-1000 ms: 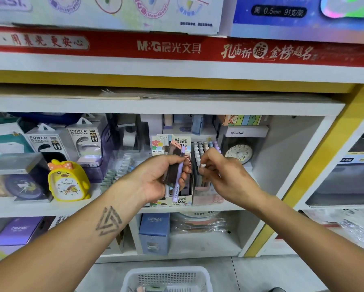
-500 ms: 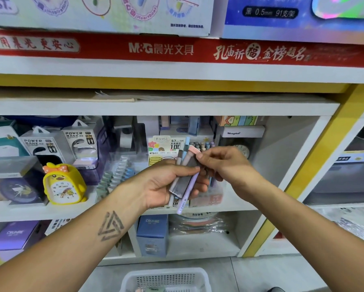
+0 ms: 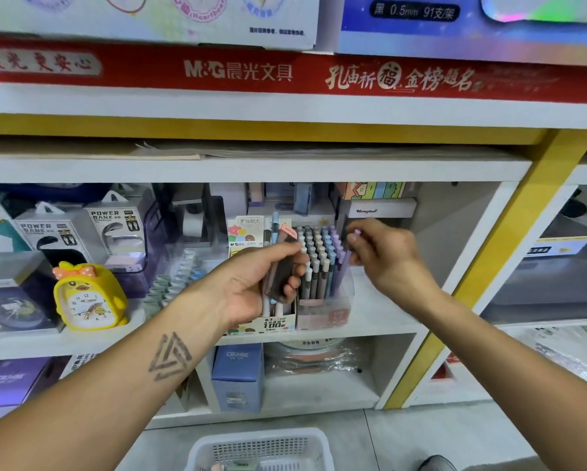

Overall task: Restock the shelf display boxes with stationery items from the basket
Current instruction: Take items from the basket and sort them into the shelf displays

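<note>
Left hand (image 3: 251, 287) grips a bundle of dark pastel-capped pens (image 3: 280, 266); right hand (image 3: 383, 256) pinches a lilac pen (image 3: 353, 239) over the clear display box of pens (image 3: 322, 311).

both forearms are bare; the left forearm (image 3: 142, 379) carries a dark interlocked-triangle tattoo (image 3: 169, 356).

left of the display box (image 3: 322, 314) of grey, blue and lilac pens stands a yellow duck clock (image 3: 90, 297) with an orange polka-dot bow; below it, a white basket (image 3: 261, 450).

"M&G" on red shelf strip (image 3: 237, 70)
</note>
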{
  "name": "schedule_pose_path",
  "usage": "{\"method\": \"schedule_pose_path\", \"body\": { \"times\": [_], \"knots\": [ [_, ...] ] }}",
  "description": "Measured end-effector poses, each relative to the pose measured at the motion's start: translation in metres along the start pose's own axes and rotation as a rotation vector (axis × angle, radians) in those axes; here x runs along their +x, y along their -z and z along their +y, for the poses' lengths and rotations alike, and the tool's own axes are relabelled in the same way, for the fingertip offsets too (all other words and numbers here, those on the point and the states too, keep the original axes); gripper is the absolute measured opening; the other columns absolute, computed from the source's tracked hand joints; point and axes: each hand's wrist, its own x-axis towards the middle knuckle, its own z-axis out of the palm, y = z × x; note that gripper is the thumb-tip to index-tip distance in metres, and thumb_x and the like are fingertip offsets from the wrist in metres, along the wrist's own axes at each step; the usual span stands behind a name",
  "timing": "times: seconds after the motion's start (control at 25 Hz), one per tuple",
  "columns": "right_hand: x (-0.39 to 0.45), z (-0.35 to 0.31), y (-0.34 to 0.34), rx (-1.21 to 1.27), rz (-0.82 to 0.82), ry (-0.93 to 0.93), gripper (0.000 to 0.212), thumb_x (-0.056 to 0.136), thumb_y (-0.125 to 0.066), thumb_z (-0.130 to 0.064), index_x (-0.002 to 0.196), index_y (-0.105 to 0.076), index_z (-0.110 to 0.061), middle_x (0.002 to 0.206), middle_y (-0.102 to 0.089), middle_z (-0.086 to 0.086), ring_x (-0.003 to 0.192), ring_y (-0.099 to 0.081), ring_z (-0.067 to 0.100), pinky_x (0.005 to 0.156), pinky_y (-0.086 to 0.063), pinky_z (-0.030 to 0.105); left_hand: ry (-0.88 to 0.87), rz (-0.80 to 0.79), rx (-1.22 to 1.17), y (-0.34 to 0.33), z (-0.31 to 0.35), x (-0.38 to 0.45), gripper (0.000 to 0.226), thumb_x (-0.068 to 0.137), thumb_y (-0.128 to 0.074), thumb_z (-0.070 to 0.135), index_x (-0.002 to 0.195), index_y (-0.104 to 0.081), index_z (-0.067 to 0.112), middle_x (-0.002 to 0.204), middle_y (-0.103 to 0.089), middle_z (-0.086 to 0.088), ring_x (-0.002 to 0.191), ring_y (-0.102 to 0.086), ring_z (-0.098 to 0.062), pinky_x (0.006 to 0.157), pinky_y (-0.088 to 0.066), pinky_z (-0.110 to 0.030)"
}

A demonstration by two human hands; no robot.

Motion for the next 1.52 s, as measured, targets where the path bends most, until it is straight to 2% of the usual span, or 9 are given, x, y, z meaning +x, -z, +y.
{"method": "schedule_pose_path", "body": {
  "times": [0.24, 0.44, 0.72, 0.92, 1.0, 1.12, 1.28, 1.4, 1.52],
  "knots": [
    [-0.012, 0.007, -0.005, -0.087, -0.153, 0.124, 0.005, 0.103, -0.045, -0.032, 0.107, -0.043, -0.03, 0.082, -0.067, 0.002, 0.076, -0.067, 0.027, 0.067, -0.056, 0.048, 0.043, -0.074, -0.126, -0.001, -0.002, 0.002, 0.043, 0.099, -0.055, 0.027, 0.124, -0.062, -0.007, 0.078, -0.066, -0.014, 0.057, -0.059, -0.019, 0.047, -0.049, -0.023],
    [-0.014, 0.004, -0.001, 0.004, -0.278, 0.105, 0.011, 0.102, -0.05, -0.028, 0.095, -0.042, -0.031, 0.082, -0.066, -0.004, 0.077, -0.069, 0.012, 0.068, -0.058, 0.048, 0.015, -0.14, -0.129, 0.0, -0.006, 0.001, 0.031, 0.099, -0.055, 0.022, 0.113, -0.064, -0.004, 0.099, -0.072, -0.024, 0.071, -0.071, -0.027, 0.06, -0.06, -0.031],
    [-0.007, 0.0, -0.007, -0.358, -0.099, 0.152, 0.023, 0.1, -0.057, -0.026, 0.091, -0.072, -0.011, 0.096, -0.058, 0.003, 0.082, -0.058, 0.026, 0.068, -0.05, 0.043, -0.049, -0.251, -0.081, 0.002, -0.013, 0.004, 0.028, 0.094, -0.06, 0.015, 0.114, -0.068, -0.003, 0.114, -0.067, -0.032, 0.094, -0.073, -0.038, 0.075, -0.062, -0.044],
    [0.003, -0.024, -0.004, 0.611, -0.231, -0.315, 0.034, 0.098, -0.061, -0.042, 0.091, -0.073, -0.01, 0.068, -0.063, 0.006, 0.058, -0.052, 0.018, 0.047, -0.037, 0.025, -0.043, -0.272, -0.016, -0.001, -0.013, 0.003, 0.024, 0.09, -0.066, 0.017, 0.105, -0.075, 0.0, 0.109, -0.069, -0.031, 0.089, -0.074, -0.036, 0.068, -0.061, -0.039],
    [0.004, -0.029, -0.004, 0.793, -0.299, -0.372, 0.033, 0.093, -0.067, -0.037, 0.096, -0.073, -0.005, 0.069, -0.059, 0.013, 0.053, -0.048, 0.017, 0.05, -0.033, 0.026, -0.02, -0.251, 0.001, 0.001, -0.012, 0.0, 0.028, 0.087, -0.069, 0.02, 0.102, -0.075, -0.003, 0.106, -0.07, -0.032, 0.087, -0.074, -0.036, 0.065, -0.061, -0.038],
    [0.007, -0.039, -0.01, 0.87, -0.337, -0.356, 0.018, 0.087, -0.075, -0.01, 0.1, -0.069, 0.001, 0.074, -0.064, 0.017, 0.053, -0.051, 0.016, 0.048, -0.038, 0.024, -0.002, -0.175, -0.009, 0.011, -0.006, -0.006, 0.035, 0.089, -0.068, 0.024, 0.103, -0.072, -0.007, 0.103, -0.069, -0.035, 0.084, -0.074, -0.04, 0.061, -0.061, -0.04],
    [0.016, -0.053, -0.016, 0.919, -0.322, -0.375, 0.014, 0.086, -0.063, 0.01, 0.093, -0.063, -0.003, 0.072, -0.068, 0.014, 0.045, -0.049, 0.013, 0.037, -0.035, 0.019, -0.107, 0.117, 0.067, 0.035, 0.012, -0.012, 0.031, 0.099, -0.057, 0.025, 0.103, -0.062, -0.006, 0.093, -0.073, -0.029, 0.078, -0.075, -0.036, 0.062, -0.062, -0.044],
    [0.02, -0.061, -0.015, 0.711, -0.319, -0.293, 0.013, 0.088, -0.061, 0.009, 0.087, -0.069, -0.001, 0.081, -0.071, 0.022, 0.046, -0.05, 0.014, 0.037, -0.034, 0.018, -0.208, 0.285, 0.13, 0.059, 0.022, -0.017, 0.033, 0.103, -0.049, 0.027, 0.098, -0.061, -0.004, 0.079, -0.074, -0.022, 0.063, -0.072, -0.029, 0.054, -0.061, -0.034],
    [0.019, -0.065, -0.014, 0.581, -0.349, -0.224, 0.002, 0.087, -0.073, -0.002, 0.089, -0.071, -0.002, 0.071, -0.072, 0.015, 0.055, -0.063, 0.019, 0.05, -0.05, 0.022, -0.166, 0.293, 0.063, 0.072, 0.025, -0.022, 0.028, 0.103, -0.05, 0.025, 0.087, -0.06, 0.005, 0.06, -0.059, -0.008, 0.041, -0.045, -0.014, 0.038, -0.037, -0.02]
  ]
}}
